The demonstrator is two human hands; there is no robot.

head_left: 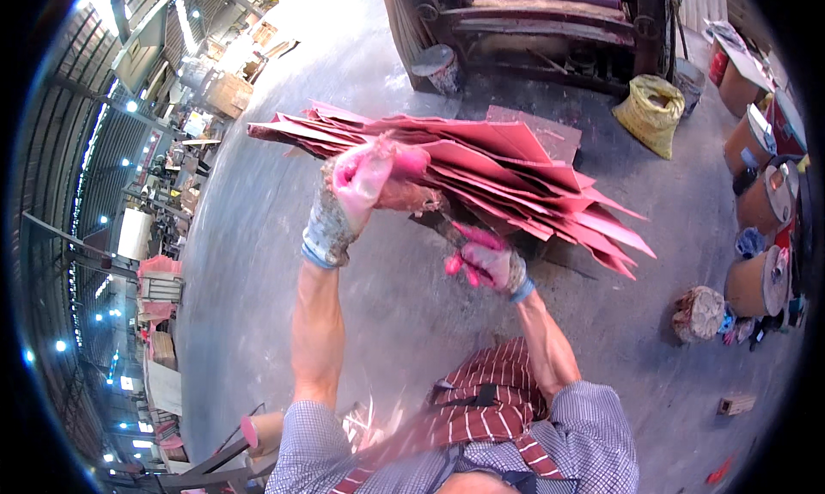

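Stack of red sheets: a thick fanned bundle of thin, flat red-pink sheets, held up in the air above a grey concrete floor, its edges splayed and pointing right and slightly near. Left hand: in a pink-stained work glove with a grey speckled cuff, raised, fingers wrapped together round the left end of the bundle from below. Right hand: in a like glove, lower and nearer, just under the middle of the bundle; its pink fingertips are curled and partly spread, touching the underside, though whether they pinch a sheet cannot be told. Both forearms bare, rising from checked shirt sleeves; a red striped apron at the near edge. Far centre: a dark heavy machine with a small bucket standing at its left foot. Far right: a yellow sack on the floor. Right edge: a row of brown cylindrical drums, with a short bundled roll just left of the nearest. Far left: a long factory hall with ceiling lights and stacked goods, blurred.
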